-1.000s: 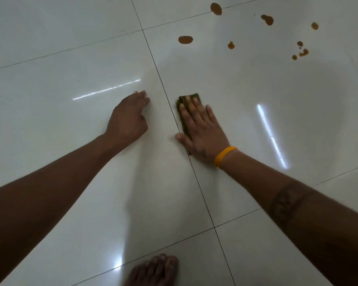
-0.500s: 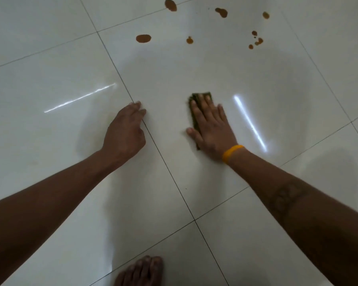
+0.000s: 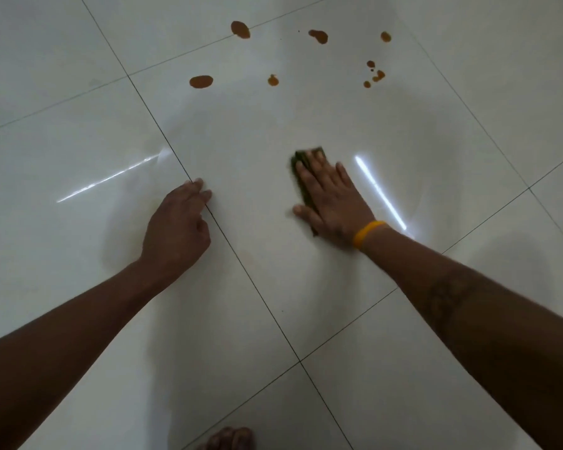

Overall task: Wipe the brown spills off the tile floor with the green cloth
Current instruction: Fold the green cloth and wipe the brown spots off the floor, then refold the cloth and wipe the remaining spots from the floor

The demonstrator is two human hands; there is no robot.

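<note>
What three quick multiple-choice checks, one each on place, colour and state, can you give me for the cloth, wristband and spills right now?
1. Where is the green cloth?
A. Under the right hand
B. Under the left hand
C. Lying on the brown spills

2. What colour is the wristband on the right wrist?
A. Blue
B. Yellow-orange
C. White

3. What state are the spills in?
A. All wiped away
B. Covered by the cloth
C. Unwiped, beyond the cloth

Answers:
1 A: green edges show beside the flat right hand's fingers.
2 B: the band reads yellow-orange.
3 C: the brown spots lie on the tile floor ahead of the cloth, apart from it.
</note>
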